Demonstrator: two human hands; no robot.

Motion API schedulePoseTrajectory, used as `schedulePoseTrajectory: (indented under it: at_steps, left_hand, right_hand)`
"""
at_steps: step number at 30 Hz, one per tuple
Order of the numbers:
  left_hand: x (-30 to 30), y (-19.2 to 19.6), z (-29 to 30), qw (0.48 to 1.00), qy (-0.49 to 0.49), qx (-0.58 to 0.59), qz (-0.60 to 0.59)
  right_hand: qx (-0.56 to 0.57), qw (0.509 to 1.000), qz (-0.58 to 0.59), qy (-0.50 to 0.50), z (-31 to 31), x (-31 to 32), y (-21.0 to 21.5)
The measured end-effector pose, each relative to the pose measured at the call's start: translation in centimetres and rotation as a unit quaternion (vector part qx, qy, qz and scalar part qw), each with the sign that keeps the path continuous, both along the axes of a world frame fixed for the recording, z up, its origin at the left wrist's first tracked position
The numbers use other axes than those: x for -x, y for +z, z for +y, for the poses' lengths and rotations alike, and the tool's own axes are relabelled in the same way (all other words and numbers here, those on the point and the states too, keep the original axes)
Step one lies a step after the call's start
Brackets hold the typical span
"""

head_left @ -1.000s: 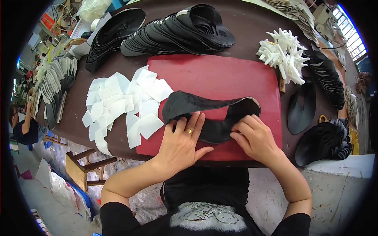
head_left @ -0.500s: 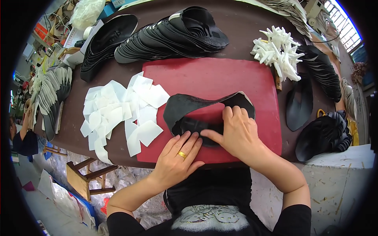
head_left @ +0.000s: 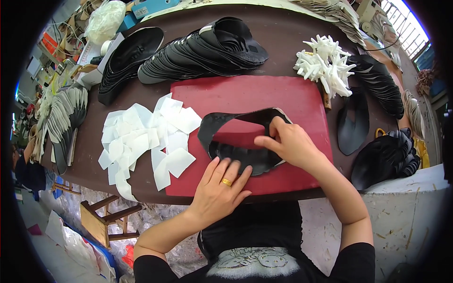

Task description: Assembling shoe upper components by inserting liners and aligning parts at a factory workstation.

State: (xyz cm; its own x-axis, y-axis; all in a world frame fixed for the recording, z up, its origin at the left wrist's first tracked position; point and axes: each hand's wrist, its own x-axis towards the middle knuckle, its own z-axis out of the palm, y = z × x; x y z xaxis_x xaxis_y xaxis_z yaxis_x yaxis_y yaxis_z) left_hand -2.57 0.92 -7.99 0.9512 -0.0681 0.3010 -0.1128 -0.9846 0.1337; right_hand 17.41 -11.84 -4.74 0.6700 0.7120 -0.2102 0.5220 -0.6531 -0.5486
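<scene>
Apparently light and pliant, the black shoe upper (head_left: 211, 128) should bend readily rather than hold itself rigid; its thin walls look likely to crease or spring back if let go, though nothing about it suggests brittleness. The smooth face may slide a little under dry fingers, so the best hold is probably flat pressure on the near band, with a thumb-and-finger pinch on the upright rim at the right.

It is matte black, curved into a loop around a wide opening, with a angular left end, a rippled near band and a thin pale edge showing at the right. It sits on the red mat (head_left: 302, 96), close to the front edge of the worktop (head_left: 283, 23) and right of a heap of white patches (head_left: 127, 137).

The left hand (head_left: 219, 188), with a gold ring (head_left: 226, 181), lies with fingers spread and extended, tips resting on the near band without wrapping around it. The right hand (head_left: 295, 141) bends over the right end, thumb apart from the forefinger at the opening; whether its grip pinches the wall cannot be told. Toward the worktop's far edge lies a stack of black uppers (head_left: 198, 54).
</scene>
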Motion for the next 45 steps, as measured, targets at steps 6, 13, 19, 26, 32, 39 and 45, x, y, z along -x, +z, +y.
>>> schedulePoseTrajectory:
  at_steps: [6, 13, 19, 26, 32, 39, 45]
  left_hand:
    - [0.5, -1.6, 0.2, 0.998, -0.053, 0.014, -0.036]
    - [0.3, -1.2, -0.7, 0.999, -0.025, 0.005, -0.021]
    - [-0.1, -1.0, -1.1, 1.000, -0.012, 0.003, -0.016]
    - [0.8, -1.3, -0.5, 1.000, -0.021, 0.015, -0.005]
    - [0.1, -0.6, -0.1, 0.999, 0.013, -0.037, 0.010]
    - [-0.6, 0.2, 1.0, 0.987, 0.107, -0.119, 0.035]
    - [0.1, -0.1, 1.5, 0.989, 0.107, -0.104, 0.021]
  right_hand:
    - [-0.100, 0.983, -0.153, 0.011, -1.2, 0.9, -2.5]
    - [-0.114, 0.973, -0.174, 0.102, -3.4, -0.4, -2.0]
    - [-0.088, 0.992, -0.070, 0.053, -3.5, -2.1, -1.3]
    - [-0.097, 0.966, -0.206, 0.124, -6.1, 0.8, -1.0]
    - [-0.220, 0.914, -0.255, 0.226, -5.8, 4.4, -2.3]
    - [-0.079, 0.925, -0.304, 0.214, -3.3, 5.4, -2.4]
    - [-0.094, 0.919, -0.324, 0.206, -4.0, 6.1, -2.8]
